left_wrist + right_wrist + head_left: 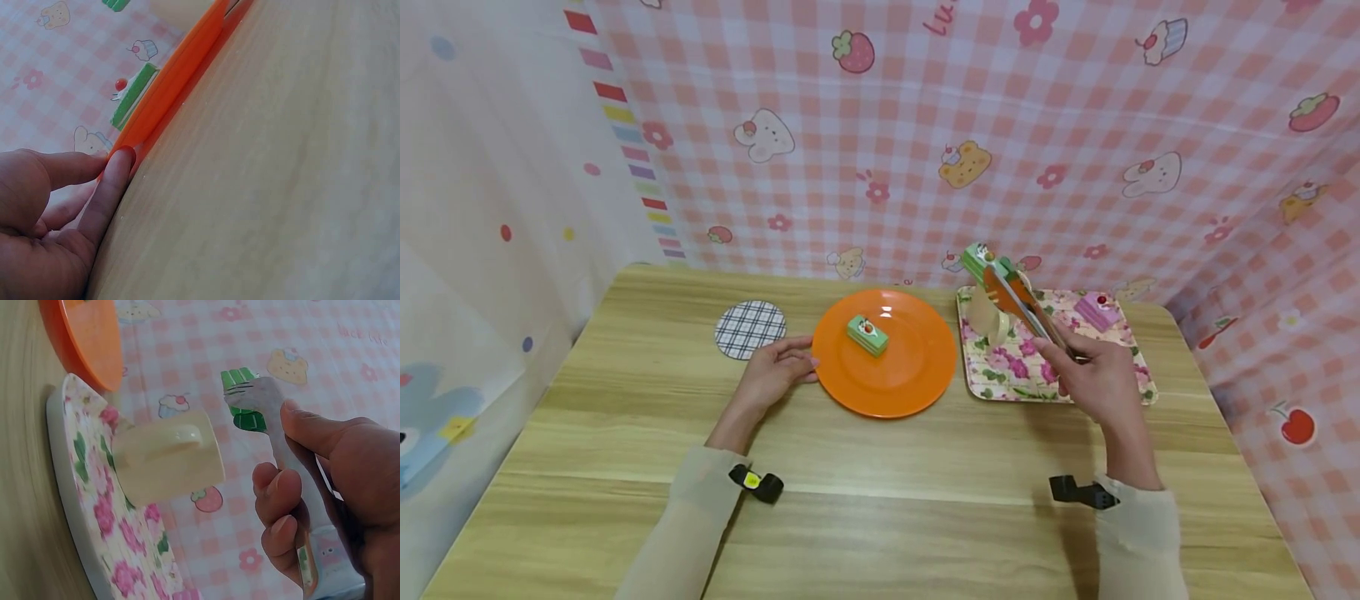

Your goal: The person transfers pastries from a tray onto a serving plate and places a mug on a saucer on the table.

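Observation:
My left hand [771,373] pinches the left rim of a round orange plate [913,379] between thumb and fingers. The plate lies on the table with a green toy cake slice [867,337] on it. In my right hand [1103,373] I grip metal tongs [289,453], which hold a second green cake slice [237,376] in the air. That slice is above a cream mug [165,459], seen from the side in the right wrist view. The mug stands on a floral tray [992,387], partly covered by the tongs in the head view.
A pink cake slice [1097,312] sits at the tray's back right. Left of the plate lies a round checked coaster [750,330]. A pink checked cloth [880,125] hangs behind the wooden table [887,500].

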{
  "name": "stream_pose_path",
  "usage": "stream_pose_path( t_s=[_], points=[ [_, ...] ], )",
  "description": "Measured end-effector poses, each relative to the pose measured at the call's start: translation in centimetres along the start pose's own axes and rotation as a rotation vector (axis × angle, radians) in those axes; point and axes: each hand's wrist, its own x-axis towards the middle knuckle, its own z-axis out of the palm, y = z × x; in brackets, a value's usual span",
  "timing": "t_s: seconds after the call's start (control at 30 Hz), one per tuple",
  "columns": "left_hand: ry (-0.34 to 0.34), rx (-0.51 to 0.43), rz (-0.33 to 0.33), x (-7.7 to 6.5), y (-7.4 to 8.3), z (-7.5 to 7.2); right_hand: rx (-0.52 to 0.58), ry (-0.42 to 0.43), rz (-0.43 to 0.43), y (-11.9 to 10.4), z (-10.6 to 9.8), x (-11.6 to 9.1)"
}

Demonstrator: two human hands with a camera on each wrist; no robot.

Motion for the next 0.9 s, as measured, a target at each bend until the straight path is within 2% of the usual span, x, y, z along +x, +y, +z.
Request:
stream_pose_path(
  t_s=[0.17,0.43,0.63,0.9],
  points=[
    [0.0,-0.008,0.003,0.0,0.0,0.0,0.001,-0.018,-0.058,-0.1,0.9,0.1],
    [0.0,-0.005,0.003,-0.1,0.1,0.1,0.0,-0.062,-0.084,-0.3,2.8,0.2],
    [-0.001,-0.001,-0.005,-0.2,0.2,0.1,-0.002,-0.1,-0.035,-0.3,3.9,0.3],
    [0.0,-0.001,-0.004,-0.2,0.2,0.1,-0.013,-0.177,-0.017,0.0,5.0,0.4]
  ],
)
